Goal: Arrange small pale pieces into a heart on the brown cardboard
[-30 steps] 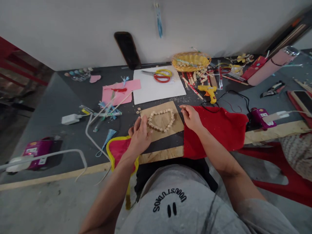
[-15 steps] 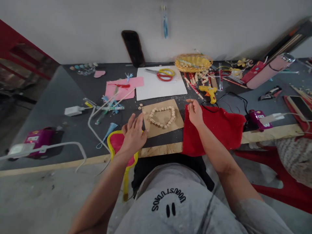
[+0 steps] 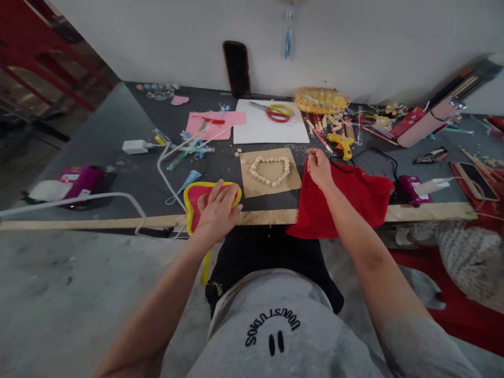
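My left hand (image 3: 218,207) lies flat with fingers spread on a pink heart-shaped piece with yellow edging (image 3: 191,202), covering part of it. A yellow strip hangs below the table edge there. My right hand (image 3: 318,168) is at the upper left corner of a red cloth (image 3: 350,197), its fingers loosely bent and nothing visible in them. Between my hands is a brown cardboard square (image 3: 252,190). On it lies a heart outline of small pale beads or flower-like pieces (image 3: 274,183), touched by neither hand.
Behind the cardboard are a white board (image 3: 252,134), scissors (image 3: 280,112) and a yellow basket (image 3: 322,101). A yellow glue gun (image 3: 342,145) with a black cord lies right. White cables (image 3: 163,176) cross the left side. A phone (image 3: 237,69) leans on the wall.
My view has shifted, so the table items appear moved. My left hand now rests on the pink heart, which lies further onto the table. My right hand stays by the red cloth.
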`<state>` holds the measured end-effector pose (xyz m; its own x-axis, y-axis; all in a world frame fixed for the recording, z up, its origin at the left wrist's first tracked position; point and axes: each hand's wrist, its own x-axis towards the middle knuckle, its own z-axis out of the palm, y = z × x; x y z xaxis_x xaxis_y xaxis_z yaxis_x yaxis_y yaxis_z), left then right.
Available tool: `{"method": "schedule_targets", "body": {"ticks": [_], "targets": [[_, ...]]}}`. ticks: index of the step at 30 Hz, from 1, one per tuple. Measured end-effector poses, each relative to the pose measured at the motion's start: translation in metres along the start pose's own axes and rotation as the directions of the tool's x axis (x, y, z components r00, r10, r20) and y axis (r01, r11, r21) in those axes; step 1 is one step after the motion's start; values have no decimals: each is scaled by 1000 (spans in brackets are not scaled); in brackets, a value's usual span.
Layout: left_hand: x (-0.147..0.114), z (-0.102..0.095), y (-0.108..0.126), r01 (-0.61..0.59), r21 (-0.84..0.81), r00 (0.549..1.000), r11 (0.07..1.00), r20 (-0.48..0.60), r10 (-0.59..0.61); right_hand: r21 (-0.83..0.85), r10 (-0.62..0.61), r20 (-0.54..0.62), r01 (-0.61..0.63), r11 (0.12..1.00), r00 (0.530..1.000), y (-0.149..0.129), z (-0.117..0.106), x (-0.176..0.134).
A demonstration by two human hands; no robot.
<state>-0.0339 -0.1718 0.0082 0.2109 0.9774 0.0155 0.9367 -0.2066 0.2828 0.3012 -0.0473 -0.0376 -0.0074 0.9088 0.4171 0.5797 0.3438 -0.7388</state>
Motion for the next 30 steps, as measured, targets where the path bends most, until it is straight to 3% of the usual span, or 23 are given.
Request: {"method": "schedule_targets", "body": {"ticks": [4, 10, 15, 20, 26, 30], "targets": [[0, 1, 7, -76, -1, 996, 997, 39, 76, -39, 31, 81, -28, 999, 996, -22, -6, -26], [19, -4, 20, -95, -15, 995, 995, 34, 95, -161, -101, 142, 123, 979, 985, -52, -3, -65], [26, 3, 33, -173, -15, 983, 985, 66, 174, -200, -164, 239, 214, 956, 957, -67, 9, -67], [31, 3, 22, -262, 3, 962, 965, 78, 261, -230, -228, 201, 272, 934, 953, -73, 17, -64], [62, -8, -8, -258, 5, 966, 966, -6, 258, -210, -194, 200, 235, 949, 960, -70, 19, -67], [109, -23, -11, -272, -116, 942, 955, -234, 240, -163, -184, 154, 208, 964, 971, -71, 20, -68]]}}
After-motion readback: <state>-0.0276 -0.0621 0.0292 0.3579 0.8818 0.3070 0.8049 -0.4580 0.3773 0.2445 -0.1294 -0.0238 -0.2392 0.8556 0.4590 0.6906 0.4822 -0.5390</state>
